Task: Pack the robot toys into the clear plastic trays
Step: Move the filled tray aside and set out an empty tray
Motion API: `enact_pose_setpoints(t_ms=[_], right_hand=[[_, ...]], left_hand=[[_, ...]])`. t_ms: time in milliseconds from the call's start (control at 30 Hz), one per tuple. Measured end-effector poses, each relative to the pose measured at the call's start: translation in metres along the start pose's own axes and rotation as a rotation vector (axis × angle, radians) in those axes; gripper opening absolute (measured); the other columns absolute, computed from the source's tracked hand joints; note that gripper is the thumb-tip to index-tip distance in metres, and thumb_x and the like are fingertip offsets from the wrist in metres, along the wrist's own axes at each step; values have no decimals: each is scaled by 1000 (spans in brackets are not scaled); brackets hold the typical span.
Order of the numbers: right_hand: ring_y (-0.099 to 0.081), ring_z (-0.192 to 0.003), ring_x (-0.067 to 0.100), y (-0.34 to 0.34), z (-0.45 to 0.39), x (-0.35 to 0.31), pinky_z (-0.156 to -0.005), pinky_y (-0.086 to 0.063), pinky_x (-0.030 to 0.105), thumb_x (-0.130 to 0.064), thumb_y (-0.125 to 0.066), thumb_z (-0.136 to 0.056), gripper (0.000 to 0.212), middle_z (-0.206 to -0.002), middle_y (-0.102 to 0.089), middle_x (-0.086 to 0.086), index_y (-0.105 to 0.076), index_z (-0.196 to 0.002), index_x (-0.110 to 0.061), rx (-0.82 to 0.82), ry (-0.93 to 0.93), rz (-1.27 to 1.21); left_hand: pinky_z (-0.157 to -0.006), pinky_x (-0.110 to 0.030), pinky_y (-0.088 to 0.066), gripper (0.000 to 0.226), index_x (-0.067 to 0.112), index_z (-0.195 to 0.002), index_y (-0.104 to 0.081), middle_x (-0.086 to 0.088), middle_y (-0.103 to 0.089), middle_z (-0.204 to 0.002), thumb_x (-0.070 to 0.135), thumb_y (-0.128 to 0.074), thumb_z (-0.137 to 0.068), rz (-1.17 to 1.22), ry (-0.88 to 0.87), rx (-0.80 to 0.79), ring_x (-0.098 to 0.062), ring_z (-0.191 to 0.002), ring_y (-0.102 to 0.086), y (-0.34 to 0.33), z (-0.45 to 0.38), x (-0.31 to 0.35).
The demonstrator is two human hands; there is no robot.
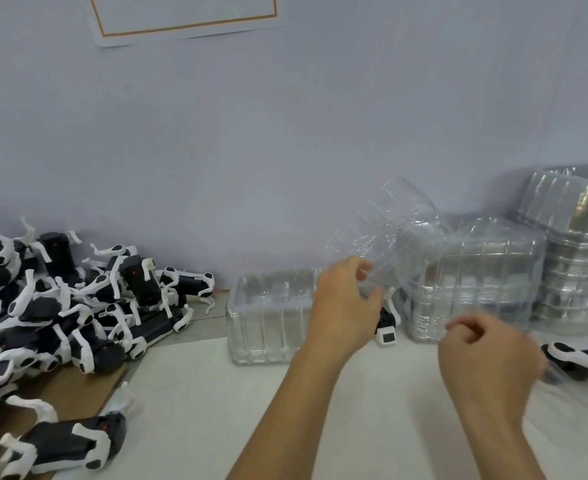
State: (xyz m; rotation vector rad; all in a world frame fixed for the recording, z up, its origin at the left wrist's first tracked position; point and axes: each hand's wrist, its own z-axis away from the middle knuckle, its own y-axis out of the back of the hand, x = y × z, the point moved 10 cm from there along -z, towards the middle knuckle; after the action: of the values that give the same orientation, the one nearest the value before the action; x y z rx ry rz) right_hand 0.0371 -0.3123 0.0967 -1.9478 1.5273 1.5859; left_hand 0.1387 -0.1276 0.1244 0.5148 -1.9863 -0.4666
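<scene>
My left hand [346,303] pinches the lower edge of a clear plastic tray [389,233], which is tilted up in the air above the table. My right hand [486,355] hovers lower right with fingers curled and nothing in it; it is blurred. An open clear tray [268,317] stands on the table left of my left hand. Black-and-white robot dog toys are heaped at the left [71,299]. One toy [387,323] lies partly hidden behind my left hand, and another [583,358] lies at the right edge.
Stacks of clear trays stand at the right: a lower stack [476,289] and a taller one [576,258] by the wall. A loose robot toy [74,441] lies on brown cardboard [78,389] at the front left. The white table [216,410] meets a pale wall.
</scene>
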Motion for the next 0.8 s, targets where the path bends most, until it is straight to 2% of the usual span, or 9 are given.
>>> enact_pose_setpoints(t_ms=[100,167,233,367,433,500,567,667,800], right_hand=[[-55,-63,23,-22,7,-16,-87,-47,51,0,-49,-77,31,-56,-59,-8,-62,-64,-25,-59,99,-141],[-56,-75,24,-38,9,-18,-77,-43,37,-1,-49,-79,31,-69,-66,-4,-64,-68,-25,-112,149,-172],[-58,-83,21,-49,10,-15,-73,-42,33,1,-52,-83,31,-78,-68,-8,-69,-76,-24,-152,162,-224],[-62,-82,5,-55,12,-11,-68,-45,24,-3,-55,-90,30,-83,-68,-14,-70,-87,-28,-172,92,-400],[-60,-81,-5,-56,12,-9,-65,-42,19,-11,-52,-97,27,-86,-69,-13,-68,-90,-32,-196,37,-477],[-62,-89,-4,-68,16,-10,-72,-47,24,-20,-49,-101,22,-94,-70,-9,-66,-99,-33,-309,-38,-606],[-65,-103,12,-91,30,-15,-84,-54,37,-32,-51,-100,18,-106,-70,-3,-65,-112,-31,-523,-185,-808],[-69,-101,26,-115,58,-37,-81,-57,45,-49,-54,-84,42,-113,-69,5,-64,-118,-27,-805,-316,-1045],[-69,-103,34,-128,90,-67,-76,-58,41,-49,-59,-89,47,-120,-69,12,-59,-125,-19,-1019,-261,-1113]], left_hand=[[-68,-9,-39,15,22,-106,-68,8,-60,-96,19,-67,-91,-93,-30,8,-4,-81,-51,-3,-6,0],[-76,-29,-50,10,22,-98,-69,4,-61,-94,16,-61,-94,-156,-58,48,-12,-87,-53,1,-7,2],[-81,-37,-49,12,21,-97,-65,3,-62,-93,13,-55,-98,-158,-103,127,-16,-92,-54,10,-3,7],[-63,-22,-47,17,23,-95,-56,3,-63,-76,10,-47,-102,146,-124,332,-11,-69,-58,54,11,12],[-62,-16,-45,22,22,-93,-56,7,-60,-68,4,-46,-102,351,-97,430,-8,-63,-58,78,21,7],[-64,-18,-50,22,18,-94,-56,9,-58,-62,2,-43,-103,529,-21,505,-7,-60,-57,95,35,-6],[-65,-21,-52,21,15,-96,-56,9,-58,-60,3,-41,-104,702,96,552,-9,-58,-56,103,52,-28],[-61,-26,-50,22,13,-93,-54,0,-53,-65,3,-39,-105,1034,278,556,-14,-57,-50,101,78,-63],[-63,-30,-49,30,15,-87,-56,-4,-48,-59,-2,-38,-104,1014,402,568,-19,-55,-47,99,111,-95]])
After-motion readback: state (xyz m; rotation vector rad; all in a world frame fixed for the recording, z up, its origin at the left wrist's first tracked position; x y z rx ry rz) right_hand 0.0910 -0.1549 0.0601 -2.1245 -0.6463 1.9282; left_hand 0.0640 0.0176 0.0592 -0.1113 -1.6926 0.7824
